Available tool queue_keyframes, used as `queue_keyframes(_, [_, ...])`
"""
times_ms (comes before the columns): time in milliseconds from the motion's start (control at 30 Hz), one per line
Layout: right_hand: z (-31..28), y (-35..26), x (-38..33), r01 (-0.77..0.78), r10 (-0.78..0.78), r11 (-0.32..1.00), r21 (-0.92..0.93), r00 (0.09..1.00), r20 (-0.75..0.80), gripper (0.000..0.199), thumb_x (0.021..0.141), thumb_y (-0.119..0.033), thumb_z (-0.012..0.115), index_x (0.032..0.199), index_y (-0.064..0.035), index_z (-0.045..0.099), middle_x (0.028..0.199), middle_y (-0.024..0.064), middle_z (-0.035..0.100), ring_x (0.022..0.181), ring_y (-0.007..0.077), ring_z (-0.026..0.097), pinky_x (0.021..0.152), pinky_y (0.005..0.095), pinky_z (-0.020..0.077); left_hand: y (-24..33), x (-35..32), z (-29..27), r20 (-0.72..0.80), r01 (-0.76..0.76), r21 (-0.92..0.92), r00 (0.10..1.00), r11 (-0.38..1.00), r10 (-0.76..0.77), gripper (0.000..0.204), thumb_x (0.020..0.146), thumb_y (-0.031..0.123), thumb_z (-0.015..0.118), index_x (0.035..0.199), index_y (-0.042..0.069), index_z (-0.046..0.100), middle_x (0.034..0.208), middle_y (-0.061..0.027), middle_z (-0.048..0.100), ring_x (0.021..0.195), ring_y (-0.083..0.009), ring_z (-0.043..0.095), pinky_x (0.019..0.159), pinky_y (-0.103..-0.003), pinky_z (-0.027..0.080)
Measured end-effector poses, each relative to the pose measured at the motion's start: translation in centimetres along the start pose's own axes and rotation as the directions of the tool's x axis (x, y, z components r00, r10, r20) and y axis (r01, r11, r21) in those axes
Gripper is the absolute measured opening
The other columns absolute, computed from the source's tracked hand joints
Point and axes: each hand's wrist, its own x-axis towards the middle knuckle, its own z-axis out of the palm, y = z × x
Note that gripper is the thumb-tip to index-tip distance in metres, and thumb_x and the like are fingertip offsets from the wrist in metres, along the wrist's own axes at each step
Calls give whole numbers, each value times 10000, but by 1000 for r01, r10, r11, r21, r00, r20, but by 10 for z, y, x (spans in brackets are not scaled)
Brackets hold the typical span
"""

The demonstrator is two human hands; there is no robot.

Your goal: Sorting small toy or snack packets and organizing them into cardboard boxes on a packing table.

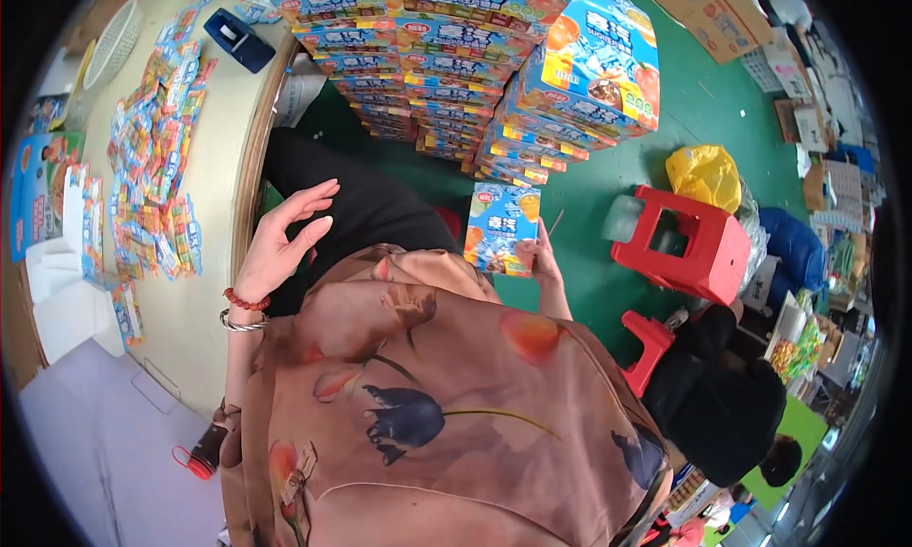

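Note:
A small blue printed box (502, 229) with orange fruit pictures is held upright in my right hand (543, 260), which grips its right edge. Beyond it stand tall stacks of matching boxes (461, 67). My left hand (285, 243) hangs in the air by the table edge, fingers stretched and thumb apart, with nothing in it. A red bead bracelet (245, 301) and a silver bangle (242, 323) circle that wrist. On the table (217, 157) at my left lies a pile of small colourful sachets (157, 157), apart from my left hand.
A dark blue tape dispenser (239, 41) sits at the table's far edge, near a white basket (114, 43). To the right stand red stools (698, 248) and a yellow bag (704, 178). A person in black (717, 395) is at the lower right.

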Motion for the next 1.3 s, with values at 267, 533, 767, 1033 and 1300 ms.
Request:
queue_keyframes(267, [-20, 32, 36, -61, 66, 996, 71, 995, -76, 641, 807, -11, 557, 1388, -143, 321, 760, -1, 499, 683, 101, 501, 590, 239, 433, -25, -26, 20, -176, 40, -27, 983, 999, -44, 429, 889, 84, 590, 1303, 35, 489, 1234, -107, 579, 1075, -180, 583, 910, -292, 462])
queue_keyframes(533, [-77, 45, 73, -342, -230, 416, -842, 857, -462, 642, 775, -178, 606, 1359, -82, 360, 1243, 176, 464, 1145, 362, 481, 910, 430, 461, -42, -47, 23, -402, 36, 13, 915, 999, -27, 480, 881, 141, 613, 1333, 82, 463, 1239, -134, 567, 1072, -225, 590, 881, -328, 480])
queue_keyframes(767, [179, -43, 29, 575, -466, 148, -805, 758, 456, 263, 848, -65, 592, 1104, -7, 620, 1050, 165, 622, 977, 321, 599, 875, 392, 457, -109, -115, 11, -896, 525, 372, 418, 765, 148, 627, 890, 251, 581, 1426, 74, 307, 1450, -181, 326, 1334, -372, 303, 1090, -455, 249])
queue_keyframes(1033, [518, -83, 48, 940, -571, 4, -341, 282, 771, 950, 745, -207, 753, 1430, 26, 138, 1329, 290, 347, 1260, 408, 329, 1069, 442, 263, -182, -202, 26, -961, 894, -271, -229, 356, -157, 644, 944, 410, 435, 1482, 162, 182, 1533, -143, 140, 1404, -378, 126, 1088, -568, 165])
queue_keyframes(1300, [605, -55, 137, 886, -779, 210, -413, 407, 478, 891, 711, -93, 762, 1409, 10, 219, 1346, 258, 400, 1242, 386, 415, 1048, 425, 321, -165, -188, 23, -945, 865, -136, -260, 482, 200, 521, 893, 279, 511, 1384, 139, 410, 1444, -138, 344, 1353, -352, 278, 1087, -440, 253])
